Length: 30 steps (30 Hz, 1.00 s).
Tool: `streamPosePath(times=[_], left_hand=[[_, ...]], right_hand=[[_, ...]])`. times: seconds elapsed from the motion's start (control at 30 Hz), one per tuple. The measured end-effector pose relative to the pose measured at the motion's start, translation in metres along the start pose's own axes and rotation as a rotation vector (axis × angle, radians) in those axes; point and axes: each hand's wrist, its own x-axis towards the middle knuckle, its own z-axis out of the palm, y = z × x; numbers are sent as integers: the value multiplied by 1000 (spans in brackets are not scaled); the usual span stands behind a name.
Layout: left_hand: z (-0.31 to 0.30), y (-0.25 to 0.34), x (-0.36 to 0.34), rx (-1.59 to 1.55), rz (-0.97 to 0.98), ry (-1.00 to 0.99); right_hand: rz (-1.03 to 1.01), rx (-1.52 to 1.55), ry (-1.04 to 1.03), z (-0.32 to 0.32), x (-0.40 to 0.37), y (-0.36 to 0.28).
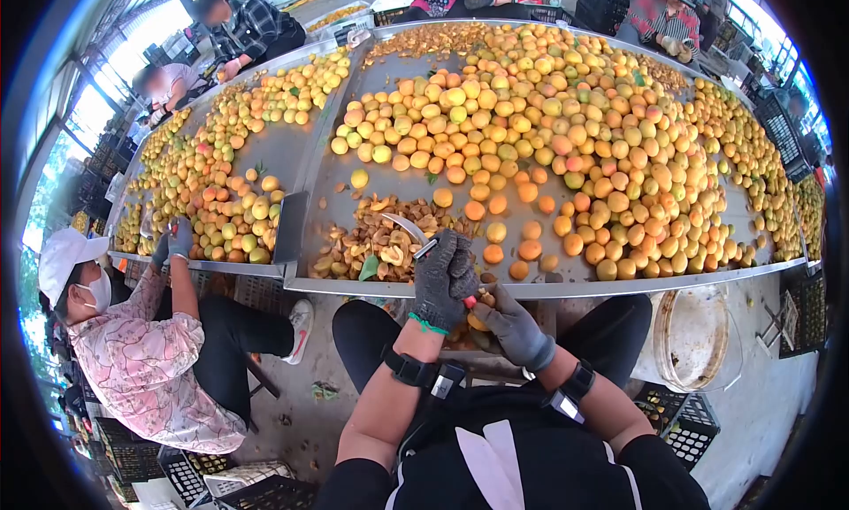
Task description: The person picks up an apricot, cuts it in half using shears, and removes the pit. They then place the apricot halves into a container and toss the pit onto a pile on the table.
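My left hand [440, 280], in a dark knit glove, is closed around the handle of a curved knife [407, 226]. Its hooked blade points up and left over the table edge, and a bit of red handle shows below the fist. My right hand [516, 330], in a grey glove, pinches an apricot [482, 316] close against the left hand, just below the metal rim. Beyond the blade, a heap of cut apricot pieces and pits [358, 245] lies on the metal table [349, 178]. Whole apricots [522, 112] cover much of the tabletop.
A person in a pink patterned shirt [150, 360] works at the left, and others sit across the table. A raised metal divider [290, 227] splits the tabletop. A white bucket [692, 337] stands at my right, with black crates [694, 421] near it.
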Motion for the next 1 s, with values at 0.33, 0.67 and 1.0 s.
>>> streamPosePath(times=[0.33,0.67,1.0], left_hand=[[-11,54,14,100,480,26],[-35,37,0,46,400,126],[-42,33,-13,12,375,145]], right_hand=[[244,-150,241,-16,68,-17],[59,67,425,-14,66,-6],[177,-200,43,-65,4,29]])
